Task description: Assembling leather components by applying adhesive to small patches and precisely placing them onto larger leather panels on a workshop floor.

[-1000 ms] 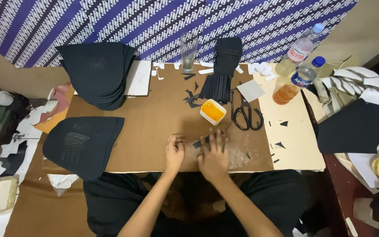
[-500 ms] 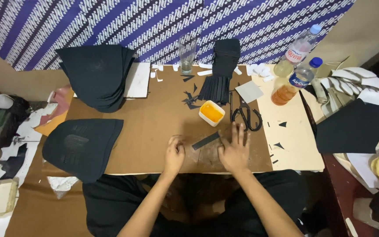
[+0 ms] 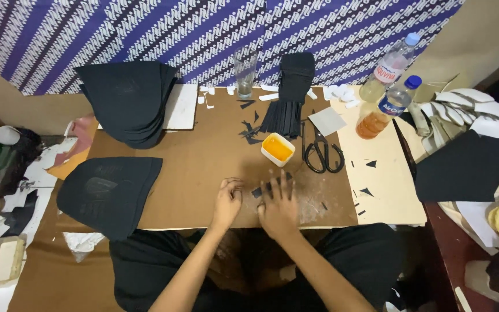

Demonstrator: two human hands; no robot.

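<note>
1. The small black strip [image 3: 265, 186] lies on the brown cardboard work board [image 3: 192, 167], near the board's front edge, right in front of the person.

2. The right hand [image 3: 277, 207] rests flat on it, fingers spread and pointing toward twelve o'clock; it is open and pressing, not gripping. Only the strip's ends show past the fingers.

3. The strip's long axis runs slantwise, from about eight o'clock up to two o'clock, so it crosses under the right hand's fingers instead of running along them.

4. The left hand [image 3: 227, 199] sits just beside the strip's lower end, at roughly nine o'clock from it. Its fingers are curled in loosely, and I cannot tell whether the fingertips touch the strip or pinch anything.

5. The right hand is the nearer one, being on top of the strip; the left is close alongside.

6. From the hands, the small tub of orange glue [image 3: 278, 149] stands at twelve o'clock, a little apart.

7. The black scissors [image 3: 320, 151] lie at one o'clock, just beside the tub, handles toward the person.

8. A stack of black fabric pieces [image 3: 109, 193] lies at nine o'clock, well apart from the left hand.
</note>
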